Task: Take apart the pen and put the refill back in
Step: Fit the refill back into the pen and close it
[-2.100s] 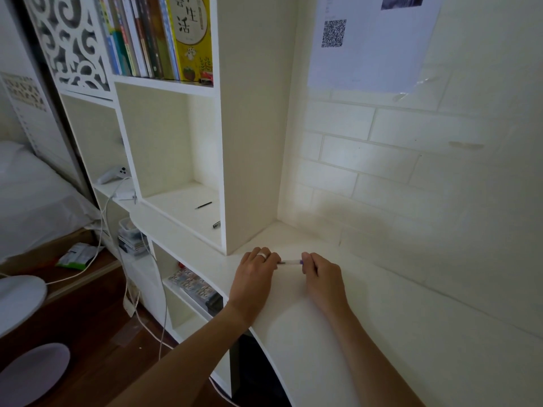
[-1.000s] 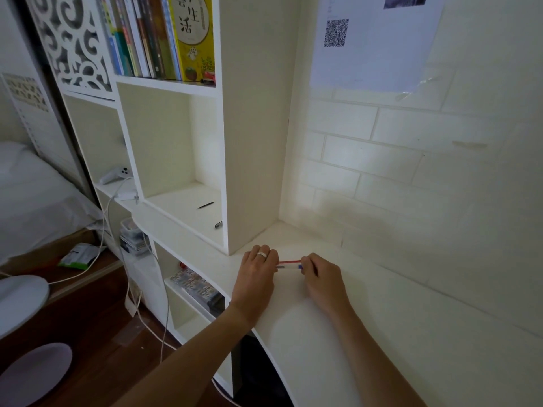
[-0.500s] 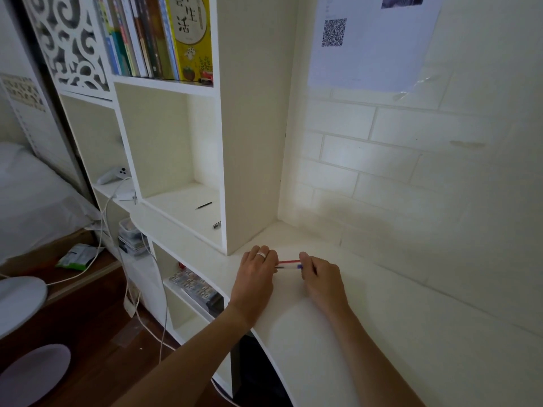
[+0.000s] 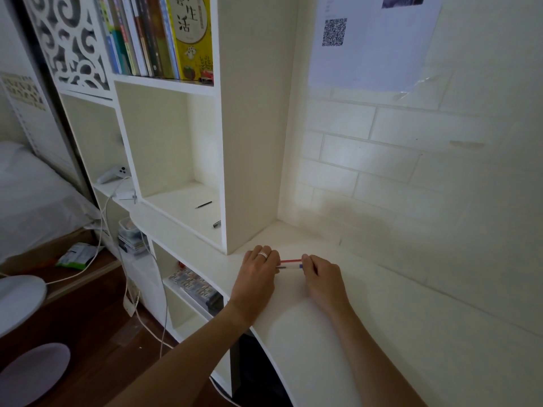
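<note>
On the white desk [image 4: 338,333] both my hands rest close together. Between them runs a clear pen [image 4: 289,267] with a blue end, held at its left by my left hand [image 4: 257,277], which wears a ring, and at its right by my right hand [image 4: 323,280]. Just behind it lies a thin red pen [image 4: 290,261], parallel to the first. My fingers hide both ends of the clear pen, so I cannot tell whether it is in one piece.
A white bookcase [image 4: 252,127] stands directly left of my hands. Its open cubby holds a thin dark refill [image 4: 203,204] and a small dark pen part [image 4: 216,224]. The tiled wall [image 4: 411,177] rises behind the desk. Cables [image 4: 129,277] hang at the left.
About two seconds ago only the clear pen showed between my hands; the red pen has come into view behind it. My hands have hardly moved since.
</note>
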The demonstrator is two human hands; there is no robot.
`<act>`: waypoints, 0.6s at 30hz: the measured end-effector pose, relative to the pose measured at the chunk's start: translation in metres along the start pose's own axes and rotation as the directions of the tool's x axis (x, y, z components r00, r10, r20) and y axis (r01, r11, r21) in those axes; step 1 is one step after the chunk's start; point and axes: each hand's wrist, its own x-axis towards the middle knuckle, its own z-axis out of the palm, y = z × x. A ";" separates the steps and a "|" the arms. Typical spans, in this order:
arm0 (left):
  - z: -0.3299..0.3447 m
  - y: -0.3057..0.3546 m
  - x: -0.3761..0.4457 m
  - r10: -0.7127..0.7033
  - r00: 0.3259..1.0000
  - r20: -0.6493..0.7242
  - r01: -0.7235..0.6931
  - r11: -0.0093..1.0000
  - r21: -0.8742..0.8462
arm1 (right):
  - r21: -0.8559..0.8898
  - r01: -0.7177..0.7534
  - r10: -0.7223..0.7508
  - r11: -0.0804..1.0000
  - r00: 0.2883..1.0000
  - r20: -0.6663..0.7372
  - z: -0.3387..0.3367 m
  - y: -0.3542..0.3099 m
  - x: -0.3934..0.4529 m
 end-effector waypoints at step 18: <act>-0.001 -0.002 0.000 0.039 0.997 0.070 -0.045 0.995 0.088 | 0.020 -0.031 0.033 0.999 0.995 -0.096 0.004 0.007 0.003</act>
